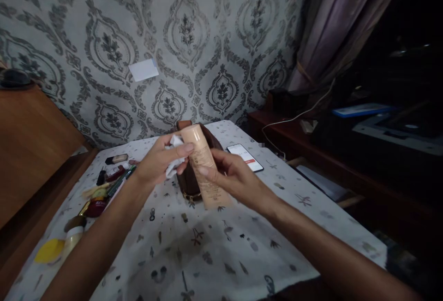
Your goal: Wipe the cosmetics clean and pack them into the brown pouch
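Observation:
A beige cosmetic tube (206, 176) with small printed text is held slightly tilted above the table. My right hand (238, 179) is closed around its right side, thumb across the front. A crumpled white tissue (176, 158) is bunched in my closed left hand (161, 158), whose thumb presses against the tube near its smooth upper end. Behind the tube stands a brown bag (188, 183), partly hidden by it and my hands.
A patterned white cloth (207, 264) covers the table. Cosmetics lie at left: a dark red bottle (97, 206), a brush (75, 223) and a yellow round item (49, 250). A lit phone (245, 157) lies behind my right hand. A dark desk (273, 130) stands at right.

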The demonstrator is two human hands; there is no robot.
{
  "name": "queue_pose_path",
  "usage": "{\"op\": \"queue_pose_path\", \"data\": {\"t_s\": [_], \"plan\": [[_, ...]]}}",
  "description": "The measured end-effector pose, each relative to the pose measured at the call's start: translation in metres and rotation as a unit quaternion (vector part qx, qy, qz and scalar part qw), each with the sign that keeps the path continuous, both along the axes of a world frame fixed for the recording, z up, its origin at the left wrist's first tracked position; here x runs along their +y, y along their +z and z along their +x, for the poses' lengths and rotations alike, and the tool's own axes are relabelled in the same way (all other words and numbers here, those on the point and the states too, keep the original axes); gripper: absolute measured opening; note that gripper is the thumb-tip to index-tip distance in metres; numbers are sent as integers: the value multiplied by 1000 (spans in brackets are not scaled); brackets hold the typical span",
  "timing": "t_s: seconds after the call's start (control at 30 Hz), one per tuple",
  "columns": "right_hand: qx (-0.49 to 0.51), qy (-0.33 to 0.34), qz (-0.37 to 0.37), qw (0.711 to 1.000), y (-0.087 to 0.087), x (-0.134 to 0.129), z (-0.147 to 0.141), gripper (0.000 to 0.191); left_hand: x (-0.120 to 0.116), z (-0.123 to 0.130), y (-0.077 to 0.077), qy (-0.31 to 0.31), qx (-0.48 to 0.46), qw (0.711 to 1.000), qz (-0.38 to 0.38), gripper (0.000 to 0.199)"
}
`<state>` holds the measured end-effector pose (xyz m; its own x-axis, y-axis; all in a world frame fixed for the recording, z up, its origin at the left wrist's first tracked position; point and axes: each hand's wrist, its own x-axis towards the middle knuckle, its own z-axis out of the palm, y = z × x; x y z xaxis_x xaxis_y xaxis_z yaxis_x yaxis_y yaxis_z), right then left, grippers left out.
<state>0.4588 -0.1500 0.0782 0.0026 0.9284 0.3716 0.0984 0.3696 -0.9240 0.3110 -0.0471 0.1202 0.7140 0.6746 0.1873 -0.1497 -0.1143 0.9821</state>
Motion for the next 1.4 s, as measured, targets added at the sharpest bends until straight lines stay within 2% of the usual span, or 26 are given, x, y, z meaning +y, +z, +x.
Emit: {"op": "queue_pose_path", "data": {"t_s": [0.1,0.17,0.23,0.27,0.33,0.4,0.43,0.47,0.53,0.67,0.8,0.97,1.13,1.27,1.4], "plan": [[25,14,17,999,22,12,12,41,14,9,17,-11,-16,999,32,38],[39,-3,25,999,30,19,22,46,27,8,17,1,-9,998,67,42],[50,-47,46,997,33,27,33,52,40,2,10,35,57,985,158,41],[55,-74,59,994,33,32,37,54,46,-2,5,51,116,966,224,37],[59,-127,80,987,34,42,44,58,54,-11,-4,63,243,899,360,33],[49,-171,98,979,35,53,48,58,57,-18,-11,44,341,825,448,36],[38,-187,108,976,35,59,50,57,57,-21,-13,34,373,799,470,39],[26,-198,119,973,36,66,50,55,57,-23,-15,27,394,782,482,41],[4,-204,133,970,36,80,51,46,57,-25,-18,24,411,769,489,42],[-16,-194,119,974,35,108,48,26,59,-27,-30,30,379,793,477,40],[-63,-202,102,972,36,130,41,18,61,-28,-41,52,336,822,456,39],[-142,-219,68,963,37,152,33,20,60,-28,-45,67,304,849,428,37],[-230,-231,14,945,28,172,30,26,62,-28,-47,72,287,863,409,36],[-265,-222,-7,938,19,182,29,28,63,-27,-47,66,283,872,394,36],[-279,-212,-20,936,13,188,30,27,60,-24,-44,68,264,900,340,35]]}}
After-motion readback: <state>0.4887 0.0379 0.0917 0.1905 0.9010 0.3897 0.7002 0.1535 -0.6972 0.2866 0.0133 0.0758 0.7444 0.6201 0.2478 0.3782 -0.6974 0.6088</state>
